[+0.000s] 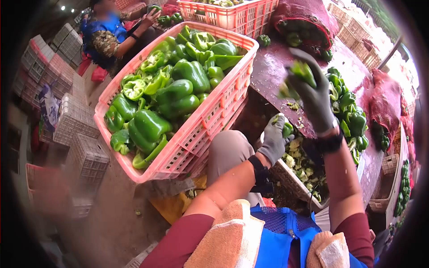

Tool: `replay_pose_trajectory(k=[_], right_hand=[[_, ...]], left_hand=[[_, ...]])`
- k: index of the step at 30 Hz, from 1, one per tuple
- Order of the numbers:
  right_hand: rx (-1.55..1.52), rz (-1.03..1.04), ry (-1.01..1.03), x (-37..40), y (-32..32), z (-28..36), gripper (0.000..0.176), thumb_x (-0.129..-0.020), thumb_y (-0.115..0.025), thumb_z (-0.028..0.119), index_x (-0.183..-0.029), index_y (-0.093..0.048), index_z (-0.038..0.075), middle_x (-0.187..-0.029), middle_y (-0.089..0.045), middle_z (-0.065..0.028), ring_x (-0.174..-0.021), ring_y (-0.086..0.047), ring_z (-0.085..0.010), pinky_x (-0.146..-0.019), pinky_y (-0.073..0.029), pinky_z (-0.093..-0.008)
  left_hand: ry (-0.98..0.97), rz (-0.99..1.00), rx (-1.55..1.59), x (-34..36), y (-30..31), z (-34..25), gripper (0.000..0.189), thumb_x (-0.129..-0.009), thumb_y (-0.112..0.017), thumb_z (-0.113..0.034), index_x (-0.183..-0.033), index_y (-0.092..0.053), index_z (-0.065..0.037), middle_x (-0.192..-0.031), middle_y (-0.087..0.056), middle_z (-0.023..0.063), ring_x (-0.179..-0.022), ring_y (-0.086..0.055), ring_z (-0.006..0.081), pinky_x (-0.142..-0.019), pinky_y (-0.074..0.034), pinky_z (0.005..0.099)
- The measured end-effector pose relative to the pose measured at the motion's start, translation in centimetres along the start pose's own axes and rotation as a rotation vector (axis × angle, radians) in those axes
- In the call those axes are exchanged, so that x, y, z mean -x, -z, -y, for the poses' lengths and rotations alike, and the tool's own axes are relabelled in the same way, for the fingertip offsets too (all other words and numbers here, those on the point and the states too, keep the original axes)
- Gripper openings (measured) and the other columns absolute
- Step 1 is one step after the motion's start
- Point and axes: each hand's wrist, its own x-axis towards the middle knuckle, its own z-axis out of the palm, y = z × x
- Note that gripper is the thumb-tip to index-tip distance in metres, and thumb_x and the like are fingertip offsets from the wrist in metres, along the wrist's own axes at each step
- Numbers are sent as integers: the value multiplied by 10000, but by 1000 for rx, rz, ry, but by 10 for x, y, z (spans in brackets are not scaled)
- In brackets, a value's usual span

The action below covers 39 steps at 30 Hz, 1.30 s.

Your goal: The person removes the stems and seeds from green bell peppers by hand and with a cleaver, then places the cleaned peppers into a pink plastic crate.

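Note:
In a grey glove, my left hand (pixel 274 142) is closed around a green bell pepper piece (pixel 287 129), low over a crate of scraps. Higher up and to the right, my right hand (pixel 314 89), gloved too, grips another green bell pepper piece (pixel 303 73); motion blurs its edges. To the left stands a pink crate (pixel 176 163) heaped with whole and cut green bell peppers (pixel 149 131). Beneath my hands, a crate (pixel 297 187) holds pale pepper cores and trimmings (pixel 298 165).
Green peppers (pixel 353 116) lie piled on the reddish table (pixel 272 85) at right. Red mesh sacks (pixel 308 18) stand at its back and right side. A co-worker (pixel 105 35) sits at upper left. Stacked crates (pixel 76 118) line the left floor; another pink crate (pixel 232 18) stands behind.

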Motion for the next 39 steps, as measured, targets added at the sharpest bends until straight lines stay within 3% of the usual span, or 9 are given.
replay_pose_trajectory(k=[2,6,8,11,12,14,23,32,39], right_hand=[[473,16,695,-61,-26,14,520,-775,-814,178,-1256,-630,108,-1233,-603,-150,-1094,-614,-285,-922,-503,-383],[956,154,988,-144,-83,-15,699,-734,-820,449,-1325,-575,169,-1366,-526,-136,-1215,-512,-400,-993,-469,-506],[1336,600,316,-135,-110,-36,741,-873,-547,702,-1428,-479,214,-1508,-415,-149,-1447,-306,-371,-1124,-302,-585],[1155,527,203,-146,-115,-80,633,-967,-380,651,-1417,-490,220,-1571,-331,-165,-1476,-282,-362,-1158,-212,-608],[1332,684,593,-166,-104,-103,553,-1015,-418,497,-1471,-439,185,-1561,-355,-173,-1442,-355,-349,-1158,-280,-535],[458,252,567,-177,-73,-124,482,-1009,-526,327,-1410,-484,64,-1384,-548,-189,-1284,-538,-300,-1068,-423,-376],[122,77,-510,66,35,-103,511,-926,-717,323,-1287,-581,-11,-955,-711,-100,-779,-660,-135,-701,-549,-295],[-156,79,-535,101,52,-98,302,-927,-648,160,-1168,-610,-17,-816,-642,-16,-619,-556,-56,-523,-443,-218],[-300,-26,-45,-5,-15,2,297,-957,-656,197,-1157,-627,-21,-907,-694,-72,-732,-625,-101,-647,-524,-254]], left_hand=[[-93,194,19,-5,6,13,243,-1002,-607,-311,-1169,-570,-138,-794,-567,-12,-662,-575,106,-601,-559,317],[-68,216,-4,-8,-1,7,254,-1000,-617,-263,-1217,-574,-138,-804,-572,-27,-660,-574,89,-600,-559,293],[-43,143,-31,0,-11,0,253,-1005,-609,-248,-1231,-580,-139,-796,-568,-46,-645,-556,66,-591,-550,272],[-96,203,-92,-21,6,11,224,-1014,-591,-236,-1218,-588,-144,-778,-562,-56,-631,-539,55,-569,-527,250],[-210,181,-132,-17,-3,7,206,-1026,-564,-230,-1214,-586,-148,-750,-539,-67,-618,-520,45,-555,-496,228],[-186,148,-26,-21,-5,-2,155,-1036,-542,-240,-1152,-567,-140,-756,-525,-57,-617,-506,42,-544,-446,203],[-467,308,-97,-20,-2,-12,259,-1047,-504,-285,-1230,-542,-106,-999,-596,-8,-879,-585,93,-723,-508,243],[64,537,303,-4,-2,-17,358,-1078,-396,-372,-1212,-578,-94,-1039,-625,27,-977,-603,160,-884,-502,319],[-276,358,-352,-51,24,62,254,-1007,-571,-217,-1220,-589,-80,-932,-614,-20,-824,-587,98,-722,-482,222]])
